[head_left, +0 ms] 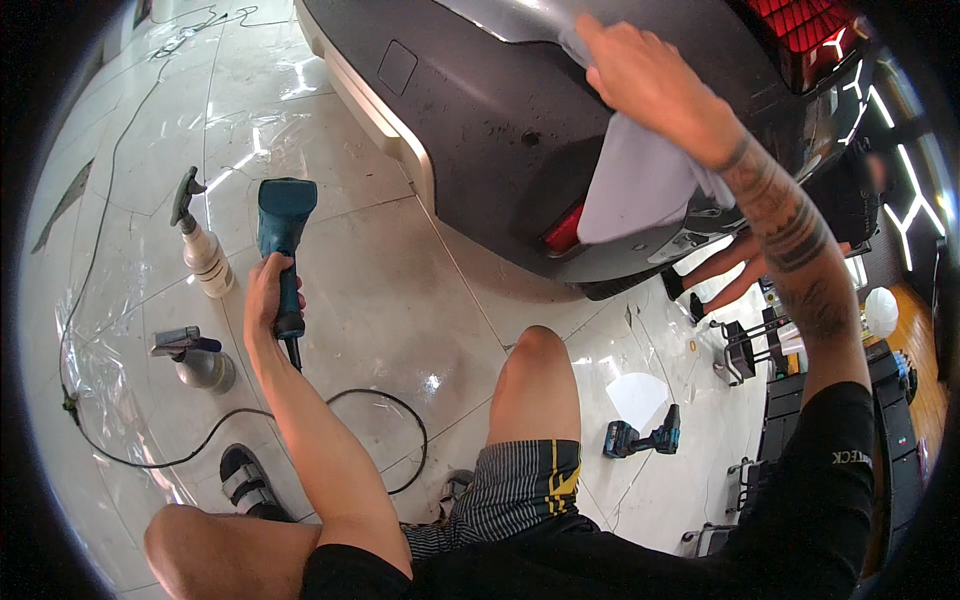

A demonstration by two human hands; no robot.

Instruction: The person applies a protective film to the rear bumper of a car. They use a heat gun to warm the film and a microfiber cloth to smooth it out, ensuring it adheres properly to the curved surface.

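My left hand is closed around the handle of a teal corded heat gun, held over the floor to the left of the car. A pale grey cloth is gripped in my right hand, up against the dark grey rear bumper. Part of the cloth bunches at my fingertips, and the rest hangs below my wrist, covering some of the bumper and the upper part of a red reflector. Small droplets or specks dot the bumper's surface.
Two spray bottles, one white and one grey, stand at left. The black power cord loops across the tiles. A cordless drill lies by my knee; another person's legs are beyond the bumper, near black stools.
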